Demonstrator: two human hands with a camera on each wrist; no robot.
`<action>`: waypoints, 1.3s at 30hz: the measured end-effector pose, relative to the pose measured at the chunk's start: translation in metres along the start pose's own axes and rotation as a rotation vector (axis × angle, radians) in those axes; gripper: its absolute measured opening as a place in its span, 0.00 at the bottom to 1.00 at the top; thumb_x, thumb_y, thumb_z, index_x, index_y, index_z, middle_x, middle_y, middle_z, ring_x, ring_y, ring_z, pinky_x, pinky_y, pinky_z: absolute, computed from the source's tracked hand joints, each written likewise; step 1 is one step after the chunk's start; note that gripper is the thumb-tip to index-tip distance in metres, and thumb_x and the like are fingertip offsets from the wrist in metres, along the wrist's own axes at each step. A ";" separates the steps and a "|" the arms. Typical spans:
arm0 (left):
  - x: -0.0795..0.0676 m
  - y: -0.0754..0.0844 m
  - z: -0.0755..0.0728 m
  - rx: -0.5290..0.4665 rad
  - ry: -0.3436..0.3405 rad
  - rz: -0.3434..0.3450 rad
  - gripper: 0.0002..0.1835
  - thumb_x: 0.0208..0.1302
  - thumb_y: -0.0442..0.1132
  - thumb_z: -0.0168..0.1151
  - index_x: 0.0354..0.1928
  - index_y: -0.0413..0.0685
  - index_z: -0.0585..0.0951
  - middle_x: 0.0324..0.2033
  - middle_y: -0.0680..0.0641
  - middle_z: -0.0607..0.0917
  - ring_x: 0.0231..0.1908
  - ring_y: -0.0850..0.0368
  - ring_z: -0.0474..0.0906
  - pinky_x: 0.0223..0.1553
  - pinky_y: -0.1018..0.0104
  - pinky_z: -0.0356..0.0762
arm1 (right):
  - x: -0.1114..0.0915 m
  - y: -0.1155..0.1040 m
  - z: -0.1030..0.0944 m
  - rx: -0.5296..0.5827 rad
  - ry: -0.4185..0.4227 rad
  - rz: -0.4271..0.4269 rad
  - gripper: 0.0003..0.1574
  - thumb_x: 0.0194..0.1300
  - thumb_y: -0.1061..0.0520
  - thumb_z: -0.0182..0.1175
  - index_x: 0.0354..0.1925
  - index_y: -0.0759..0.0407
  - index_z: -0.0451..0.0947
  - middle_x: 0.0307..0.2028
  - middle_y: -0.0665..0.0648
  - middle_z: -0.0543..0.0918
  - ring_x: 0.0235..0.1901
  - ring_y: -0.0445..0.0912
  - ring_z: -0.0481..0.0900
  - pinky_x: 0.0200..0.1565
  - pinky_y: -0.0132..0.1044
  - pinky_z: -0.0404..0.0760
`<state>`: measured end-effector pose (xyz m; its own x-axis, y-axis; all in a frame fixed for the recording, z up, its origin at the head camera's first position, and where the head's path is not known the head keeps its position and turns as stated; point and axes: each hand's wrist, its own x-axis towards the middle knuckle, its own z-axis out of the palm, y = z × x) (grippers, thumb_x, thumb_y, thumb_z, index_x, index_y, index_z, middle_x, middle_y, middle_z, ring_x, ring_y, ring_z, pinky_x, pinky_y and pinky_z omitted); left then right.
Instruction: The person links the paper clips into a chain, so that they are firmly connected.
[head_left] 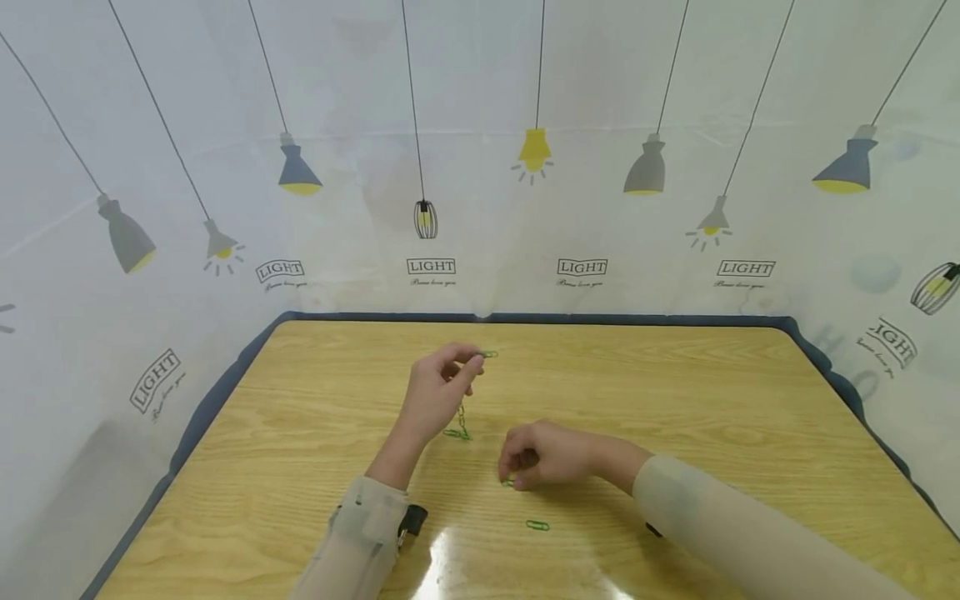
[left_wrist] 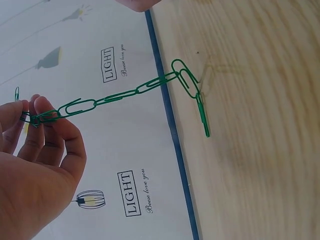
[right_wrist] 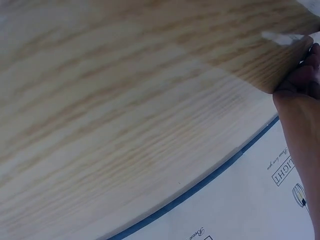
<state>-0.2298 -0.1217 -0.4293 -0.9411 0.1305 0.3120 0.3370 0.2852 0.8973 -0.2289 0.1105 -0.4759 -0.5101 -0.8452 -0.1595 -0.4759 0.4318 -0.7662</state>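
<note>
My left hand (head_left: 442, 387) is raised over the table and pinches one end of a chain of green paper clips (left_wrist: 115, 96). The chain hangs from the fingers, and its lower links bend near the tabletop in the left wrist view. One clip end sticks out past the thumb in the head view. Low at the table, my right hand (head_left: 547, 454) pinches a single green paper clip (head_left: 508, 482), mostly covered by the fingertips. Another loose green paper clip (head_left: 537, 525) lies on the wood nearer to me. The right wrist view shows only part of the right hand at its edge.
The wooden table (head_left: 675, 375) has a dark blue edge (head_left: 540, 317). Behind and beside it hangs a pale curtain (head_left: 480, 100) printed with lamps. Dark straps with small devices sit at both wrists.
</note>
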 end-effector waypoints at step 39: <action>0.000 0.003 -0.003 0.037 -0.015 0.015 0.10 0.80 0.43 0.62 0.52 0.48 0.88 0.43 0.44 0.89 0.29 0.56 0.81 0.28 0.69 0.78 | -0.005 -0.026 -0.054 0.095 0.363 0.041 0.10 0.85 0.58 0.51 0.53 0.60 0.79 0.38 0.59 0.81 0.34 0.47 0.80 0.42 0.51 0.86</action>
<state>-0.2287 -0.1238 -0.4255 -0.9353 0.1495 0.3207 0.3526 0.3174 0.8803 -0.2524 0.1204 -0.4214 -0.7561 -0.6539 0.0271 -0.3902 0.4171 -0.8208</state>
